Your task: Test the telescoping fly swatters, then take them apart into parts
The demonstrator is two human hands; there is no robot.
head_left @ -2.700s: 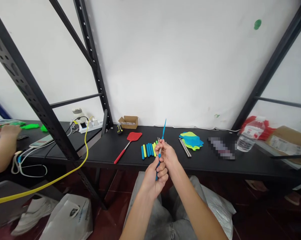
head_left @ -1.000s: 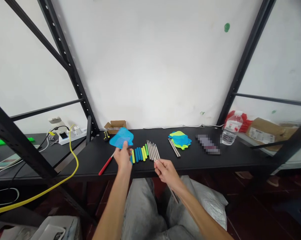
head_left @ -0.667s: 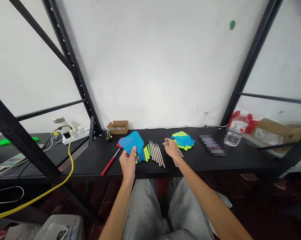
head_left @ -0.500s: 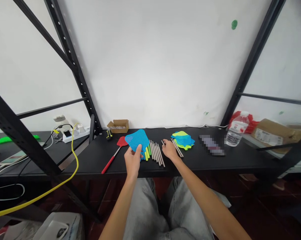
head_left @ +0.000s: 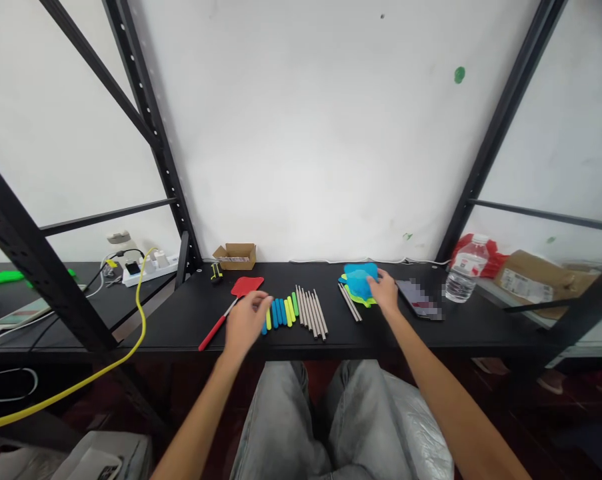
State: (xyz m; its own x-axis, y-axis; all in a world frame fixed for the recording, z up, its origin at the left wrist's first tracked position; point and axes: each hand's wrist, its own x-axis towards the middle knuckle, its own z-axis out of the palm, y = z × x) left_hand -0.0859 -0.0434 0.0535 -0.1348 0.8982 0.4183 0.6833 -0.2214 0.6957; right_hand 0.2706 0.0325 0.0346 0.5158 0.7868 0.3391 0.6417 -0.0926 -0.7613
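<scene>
Over the left end of a row of blue, yellow and green handle grips point(head_left: 283, 312) is my left hand point(head_left: 245, 321), fingers curled together; what they hold, if anything, is hidden. A red fly swatter point(head_left: 222, 324) lies left of that hand. My right hand point(head_left: 385, 292) pinches the edge of a blue fly swatter head point(head_left: 359, 283) on a pile with yellow-green heads point(head_left: 365, 301). Several metal rods point(head_left: 313, 313) lie side by side right of the grips, and a few more rods point(head_left: 349, 303) lie next to the pile.
A small open cardboard box point(head_left: 235, 256) and a black-and-yellow item point(head_left: 215, 272) sit at the back left. Right of the pile are a partly blurred phone point(head_left: 418, 298) and a water bottle point(head_left: 467, 270). A yellow cable point(head_left: 139, 313) hangs at the left; black posts frame the desk.
The blue swatter head has gone from my left hand to the pile, where my right hand grips it. My right hand has let go of the rod; my left hand has moved left.
</scene>
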